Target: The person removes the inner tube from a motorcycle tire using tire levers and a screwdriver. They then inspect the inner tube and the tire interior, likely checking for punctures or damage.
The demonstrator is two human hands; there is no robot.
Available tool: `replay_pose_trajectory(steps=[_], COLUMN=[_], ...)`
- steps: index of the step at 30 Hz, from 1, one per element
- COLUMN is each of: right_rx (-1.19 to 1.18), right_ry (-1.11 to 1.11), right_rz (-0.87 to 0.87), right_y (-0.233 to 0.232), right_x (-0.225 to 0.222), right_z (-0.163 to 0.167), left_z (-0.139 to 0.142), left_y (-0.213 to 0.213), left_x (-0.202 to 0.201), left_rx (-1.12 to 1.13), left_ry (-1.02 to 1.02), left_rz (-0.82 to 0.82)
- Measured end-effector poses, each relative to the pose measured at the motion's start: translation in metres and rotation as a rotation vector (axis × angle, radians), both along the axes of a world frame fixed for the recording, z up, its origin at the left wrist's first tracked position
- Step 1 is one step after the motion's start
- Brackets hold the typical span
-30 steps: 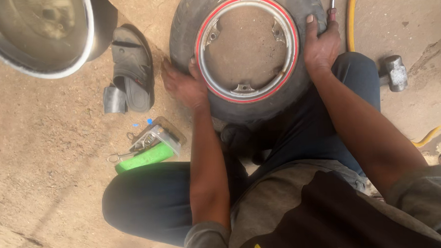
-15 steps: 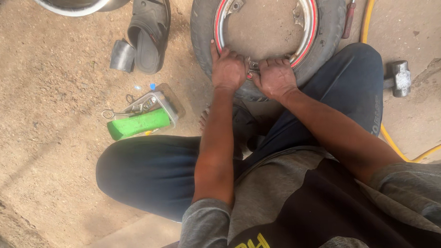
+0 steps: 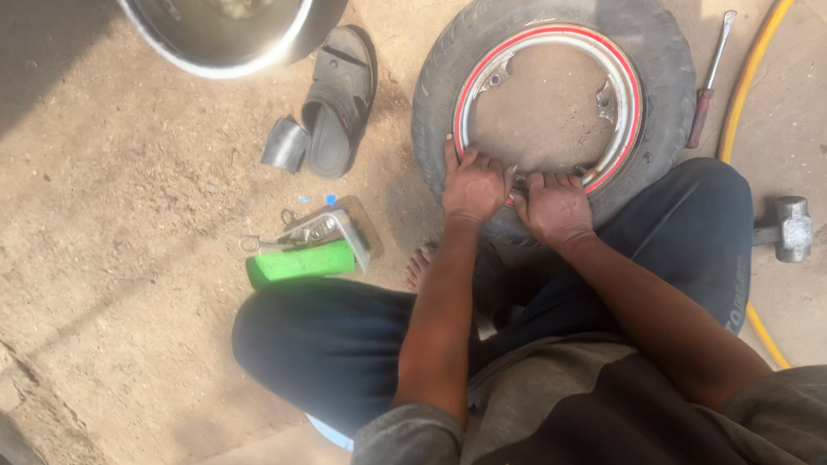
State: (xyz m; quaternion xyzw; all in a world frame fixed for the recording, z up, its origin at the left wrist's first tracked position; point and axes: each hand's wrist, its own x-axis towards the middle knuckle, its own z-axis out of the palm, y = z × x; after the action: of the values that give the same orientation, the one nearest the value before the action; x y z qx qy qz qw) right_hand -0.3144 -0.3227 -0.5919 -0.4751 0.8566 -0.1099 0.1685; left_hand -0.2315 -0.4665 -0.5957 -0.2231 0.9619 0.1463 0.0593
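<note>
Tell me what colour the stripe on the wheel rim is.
Red: a thin red band runs around the silvery rim inside the black tyre, clearest in the head view.

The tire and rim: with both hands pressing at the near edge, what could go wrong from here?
1. Fingers of the left hand and right hand lie where the tire meets the rim; they may get pinched.
2. The bare foot sits close under the tire and could be pressed.
3. The hammer and hose lie near the knee, easy to knock.
</note>
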Motion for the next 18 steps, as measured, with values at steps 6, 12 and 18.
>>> replay_pose_trajectory(steps=[6,12,18], right_rx=[0.156,0.178,0.153], right_ry=[-0.153,-0.29,-0.457], right_rz=[-0.02,-0.019,0.126], right_y=[-0.003,-0.008,-0.034], right_x=[-0.008,-0.016,-0.075], right_z=[0.021,0.063,0.154], left_z=[0.031,0.074,0.181], left_y=[-0.009,-0.008,-0.048], left_x=[-0.016,-0.025,-0.065], left_rx=[-0.006,-0.037,0.18], left_ry=[-0.228,-0.415,-0.401], left_rz=[-0.077,-0.17,-0.124])
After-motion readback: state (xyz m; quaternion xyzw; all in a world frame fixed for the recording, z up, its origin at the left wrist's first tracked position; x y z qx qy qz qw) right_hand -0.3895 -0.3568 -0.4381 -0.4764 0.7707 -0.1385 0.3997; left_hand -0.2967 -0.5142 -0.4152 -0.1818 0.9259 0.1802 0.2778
